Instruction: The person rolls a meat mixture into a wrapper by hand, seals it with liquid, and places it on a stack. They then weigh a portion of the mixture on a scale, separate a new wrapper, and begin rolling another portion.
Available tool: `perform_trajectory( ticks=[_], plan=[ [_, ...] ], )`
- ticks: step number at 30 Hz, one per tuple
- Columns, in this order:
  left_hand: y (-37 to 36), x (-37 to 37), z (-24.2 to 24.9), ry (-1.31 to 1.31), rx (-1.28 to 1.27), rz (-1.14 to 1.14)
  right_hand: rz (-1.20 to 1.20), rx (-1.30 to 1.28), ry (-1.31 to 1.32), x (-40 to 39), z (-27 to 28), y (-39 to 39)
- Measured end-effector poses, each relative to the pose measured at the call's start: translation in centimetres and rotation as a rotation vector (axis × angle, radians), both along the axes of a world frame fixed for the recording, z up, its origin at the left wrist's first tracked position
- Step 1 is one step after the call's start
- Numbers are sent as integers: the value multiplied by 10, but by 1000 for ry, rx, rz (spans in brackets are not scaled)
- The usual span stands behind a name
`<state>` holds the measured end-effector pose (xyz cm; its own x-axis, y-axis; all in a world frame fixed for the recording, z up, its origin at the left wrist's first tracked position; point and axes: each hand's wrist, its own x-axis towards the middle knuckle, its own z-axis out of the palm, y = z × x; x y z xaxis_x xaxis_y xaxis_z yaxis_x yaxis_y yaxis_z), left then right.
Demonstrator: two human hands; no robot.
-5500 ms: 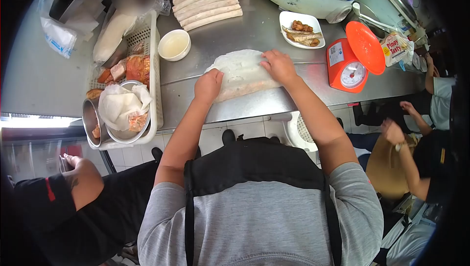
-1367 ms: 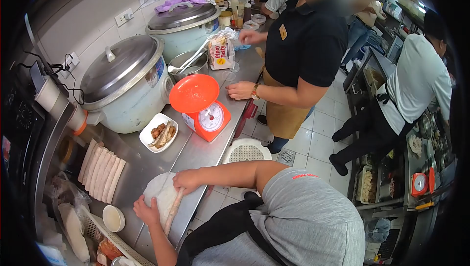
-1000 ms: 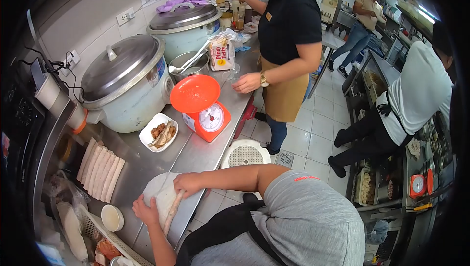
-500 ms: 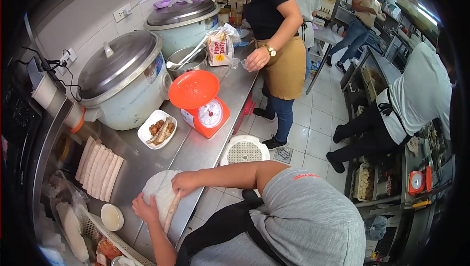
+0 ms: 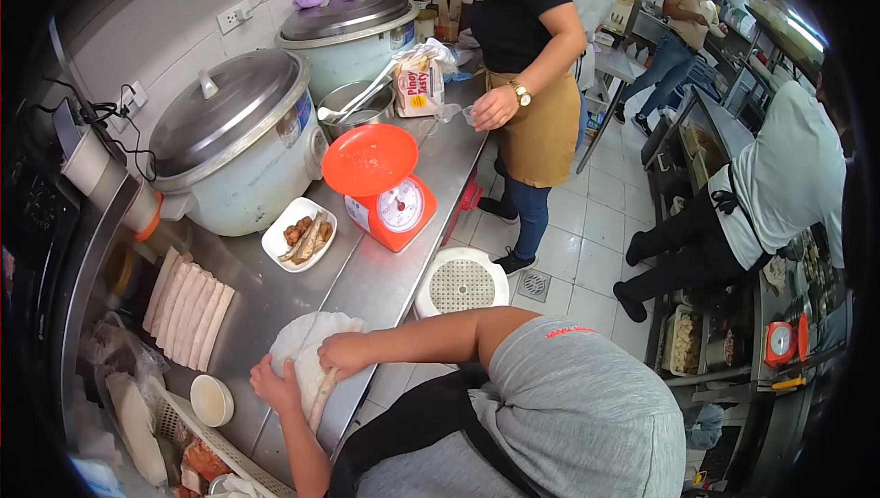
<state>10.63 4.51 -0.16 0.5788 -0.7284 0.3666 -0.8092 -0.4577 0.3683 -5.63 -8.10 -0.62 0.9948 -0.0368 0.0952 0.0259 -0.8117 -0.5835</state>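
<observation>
A round, thin white wrapper [image 5: 307, 337] lies flat on the steel counter. Along its near edge runs a long, pale filled roll [image 5: 320, 402]. My right hand [image 5: 345, 355] is closed around the roll's upper end, over the wrapper. On the wrapper's left side rests my left hand [image 5: 275, 386], its fingers apart and nothing held. Several finished long rolls [image 5: 188, 310] lie side by side at the left. A small cream-coloured bowl [image 5: 212, 401] stands below them, beside a perforated white basket [image 5: 174, 415].
Past the wrapper are a white dish [image 5: 299, 235] of food, a red scale [image 5: 401, 209] and two large lidded cookers [image 5: 234, 140]. A co-worker in a black shirt [image 5: 522, 16] stands along the counter; others stand farther right. A white stool [image 5: 461, 282] is on the floor.
The whole view has shifted slightly. My hands keep nearly the same places on the wrapper and roll. The black-shirted co-worker's far arm has risen, with something brown in that hand.
</observation>
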Motion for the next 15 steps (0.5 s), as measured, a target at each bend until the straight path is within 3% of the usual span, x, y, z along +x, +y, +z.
perform_trajectory(
  ticks=[6,12,15],
  plan=[
    [-2,-3,4,2,2,4,14,-11,101,8,17,1],
    [-2,2,-3,-10,-24,2,80,-30,-18,12,-2,13],
    [1,1,0,-23,-26,12,89,-50,54,14,24,15]
  ],
)
